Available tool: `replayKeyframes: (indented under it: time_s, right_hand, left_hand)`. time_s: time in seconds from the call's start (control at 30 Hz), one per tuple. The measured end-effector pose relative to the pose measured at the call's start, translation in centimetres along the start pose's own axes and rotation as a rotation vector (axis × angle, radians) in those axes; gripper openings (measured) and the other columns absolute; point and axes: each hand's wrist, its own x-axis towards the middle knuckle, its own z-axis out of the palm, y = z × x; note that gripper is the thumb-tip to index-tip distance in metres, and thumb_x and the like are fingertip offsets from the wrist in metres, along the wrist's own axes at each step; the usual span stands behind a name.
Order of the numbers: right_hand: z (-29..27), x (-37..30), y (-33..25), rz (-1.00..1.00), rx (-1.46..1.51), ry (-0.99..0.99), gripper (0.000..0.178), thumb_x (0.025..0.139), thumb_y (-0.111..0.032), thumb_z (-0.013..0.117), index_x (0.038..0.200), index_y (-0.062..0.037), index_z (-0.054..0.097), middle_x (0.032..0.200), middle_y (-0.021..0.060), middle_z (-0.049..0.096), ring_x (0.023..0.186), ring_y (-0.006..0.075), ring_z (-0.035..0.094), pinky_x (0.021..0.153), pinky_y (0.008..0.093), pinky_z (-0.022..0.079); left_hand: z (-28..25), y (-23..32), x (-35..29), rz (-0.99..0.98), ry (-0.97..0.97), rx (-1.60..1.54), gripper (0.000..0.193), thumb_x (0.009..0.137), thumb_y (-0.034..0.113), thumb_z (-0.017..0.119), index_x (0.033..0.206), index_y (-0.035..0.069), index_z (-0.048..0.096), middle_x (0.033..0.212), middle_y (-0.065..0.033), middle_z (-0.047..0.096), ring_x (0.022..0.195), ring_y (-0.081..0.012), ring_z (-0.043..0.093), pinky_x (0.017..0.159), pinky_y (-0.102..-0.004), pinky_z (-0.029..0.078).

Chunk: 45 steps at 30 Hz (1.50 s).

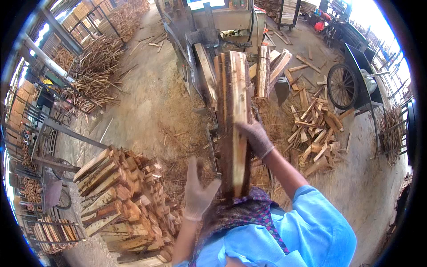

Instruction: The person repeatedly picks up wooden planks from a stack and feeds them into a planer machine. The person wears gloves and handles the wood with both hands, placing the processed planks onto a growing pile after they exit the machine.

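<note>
A long split timber [240, 102] with bark along its edges stands lengthwise before me, its near end close to my apron. My gloved right hand [257, 139] grips it at its right side, the thumb side lying over the pale face. To the left of its near end is my gloved left hand [200, 191], open, thumb and fingers spread and slightly blurred, holding nothing. Further pieces, one barked timber [263, 73] and one pale timber [206, 73], rest on the machine [213, 26] beyond. The timber hides part of the machine's bed.
A tall stack of cut timber [120, 196] stands at my left. On the right lies a heap of split offcuts [318, 133], with a wheeled cart [351, 84] behind it. Sawdust covers the floor [164, 111]. Thin sticks [95, 66] are piled at the far left.
</note>
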Motion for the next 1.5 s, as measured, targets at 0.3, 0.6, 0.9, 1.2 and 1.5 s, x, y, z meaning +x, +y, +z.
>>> replayKeyframes:
  time_s: [0.3, 0.6, 0.9, 1.2, 1.5]
  right_hand:
    - [-4.2, 19.7, -6.5, -0.097, -0.397, -0.005, 0.074, 0.077, -0.063, 0.089, 0.101, 0.0061, 0.076, 0.095, 0.0111, 0.076, 0.084, 0.0187, 0.069, 0.078, 0.0322, 0.056]
    - [5.2, 39.6, -5.3, 0.010, -0.907, 0.014, 0.089, 0.081, -0.071, 0.078, 0.124, 0.0071, 0.075, 0.124, 0.0221, 0.076, 0.123, 0.0331, 0.069, 0.101, 0.0403, 0.052]
    - [4.8, 36.7, -4.9, -0.067, -0.723, -0.025, 0.081, 0.080, -0.066, 0.081, 0.108, 0.0104, 0.077, 0.104, 0.0231, 0.078, 0.098, 0.0311, 0.074, 0.085, 0.0419, 0.055]
    - [4.6, 40.8, -2.3, -0.341, -1.161, 0.006, 0.039, 0.093, -0.047, 0.077, 0.124, -0.0233, 0.075, 0.100, 0.0070, 0.079, 0.085, 0.0324, 0.074, 0.078, 0.0445, 0.058]
    - [4.0, 42.0, -1.2, 0.035, -1.039, -0.223, 0.105, 0.087, -0.068, 0.078, 0.142, 0.0174, 0.053, 0.128, 0.0287, 0.070, 0.113, 0.0337, 0.073, 0.094, 0.0405, 0.058]
  left_hand:
    - [-1.1, -11.9, -18.7, -0.867, 0.540, -0.721, 0.068, 0.103, 0.011, 0.063, 0.163, -0.001, 0.033, 0.124, -0.0123, 0.064, 0.104, -0.0218, 0.067, 0.088, -0.0336, 0.057]
    - [0.1, -12.9, -24.2, -1.105, 0.743, -0.743, 0.057, 0.103, 0.028, 0.065, 0.152, 0.003, 0.048, 0.112, -0.0156, 0.069, 0.100, -0.0321, 0.070, 0.087, -0.0476, 0.059]
    - [0.7, -15.4, -24.5, -1.261, 0.873, -1.058, 0.054, 0.104, 0.038, 0.065, 0.145, 0.004, 0.055, 0.114, -0.0186, 0.070, 0.103, -0.0375, 0.070, 0.092, -0.0552, 0.058]
    - [-0.3, -13.6, -18.9, -1.228, 0.572, -0.919, 0.047, 0.104, 0.044, 0.068, 0.135, 0.009, 0.065, 0.111, -0.0175, 0.072, 0.106, -0.0422, 0.069, 0.100, -0.0593, 0.056]
    - [-3.4, -10.0, -14.1, -1.315, 0.582, -1.216, 0.027, 0.106, 0.041, 0.066, 0.108, 0.015, 0.073, 0.097, -0.0095, 0.075, 0.087, -0.0300, 0.071, 0.079, -0.0508, 0.061]
